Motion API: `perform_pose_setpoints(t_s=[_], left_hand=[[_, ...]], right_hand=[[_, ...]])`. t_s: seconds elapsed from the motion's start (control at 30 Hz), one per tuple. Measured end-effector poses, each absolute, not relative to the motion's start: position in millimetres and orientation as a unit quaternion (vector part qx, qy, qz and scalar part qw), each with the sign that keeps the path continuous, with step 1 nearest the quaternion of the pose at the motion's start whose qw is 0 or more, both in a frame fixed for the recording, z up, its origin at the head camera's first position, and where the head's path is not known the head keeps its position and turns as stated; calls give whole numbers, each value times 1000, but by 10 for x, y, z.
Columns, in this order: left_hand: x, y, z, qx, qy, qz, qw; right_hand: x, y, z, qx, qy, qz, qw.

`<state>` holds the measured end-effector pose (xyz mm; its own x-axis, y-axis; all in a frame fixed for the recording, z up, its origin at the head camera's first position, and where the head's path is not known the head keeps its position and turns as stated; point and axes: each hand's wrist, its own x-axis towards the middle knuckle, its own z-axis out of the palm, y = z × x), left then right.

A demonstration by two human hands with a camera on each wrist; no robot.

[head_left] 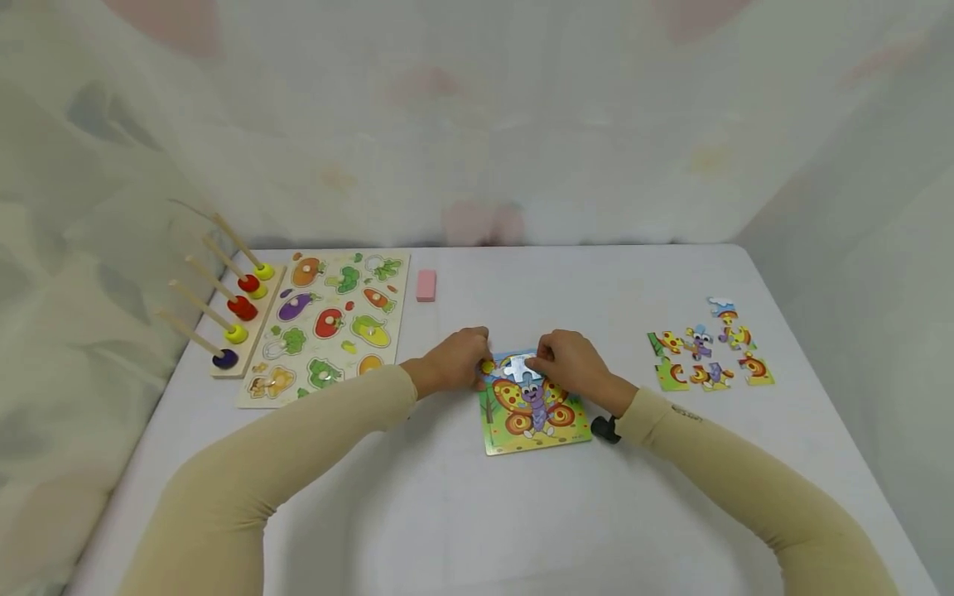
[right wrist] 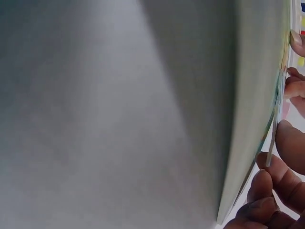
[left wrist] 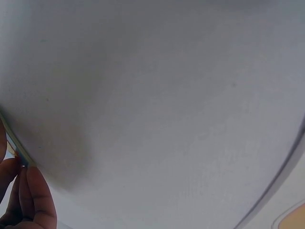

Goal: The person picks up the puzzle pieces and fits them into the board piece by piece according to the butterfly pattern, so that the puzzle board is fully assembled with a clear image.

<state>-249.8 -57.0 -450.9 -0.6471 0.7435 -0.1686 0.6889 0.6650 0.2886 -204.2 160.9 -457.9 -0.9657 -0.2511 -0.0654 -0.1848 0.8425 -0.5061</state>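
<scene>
A butterfly jigsaw board (head_left: 495, 422) lies in the middle of the table in the head view. At its upper left corner my left hand (head_left: 458, 358) grips the edge; the left wrist view shows those fingers (left wrist: 40, 193) at the board's rim. My right hand (head_left: 575, 364) pinches a pale blue-white puzzle piece (head_left: 517, 368) over the upper part of the board. Edge-on in the right wrist view, the thin piece (right wrist: 271, 148) sits between thumb and fingers, close against the board. Part of the board's top edge is hidden by the hands.
Several loose puzzle pieces (head_left: 699, 341) lie on the right side of the table. A vegetable peg board (head_left: 343, 298) and a wooden peg rack with coloured beads (head_left: 242, 309) stand at the left. A pink block (head_left: 426, 285) lies behind the left hand.
</scene>
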Motion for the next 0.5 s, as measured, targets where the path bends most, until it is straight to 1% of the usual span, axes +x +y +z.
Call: perform_pose_setpoints(t_s=[0.3, 0.5], left_hand=[[-2513, -580, -4509, 401, 900, 104, 139], [-2507, -588, -4498, 399, 900, 103, 139]], right_hand=[[-2058, 1594, -4579, -118, 960, -243, 71], [-2059, 1635, -4555, -184, 955, -216, 89]])
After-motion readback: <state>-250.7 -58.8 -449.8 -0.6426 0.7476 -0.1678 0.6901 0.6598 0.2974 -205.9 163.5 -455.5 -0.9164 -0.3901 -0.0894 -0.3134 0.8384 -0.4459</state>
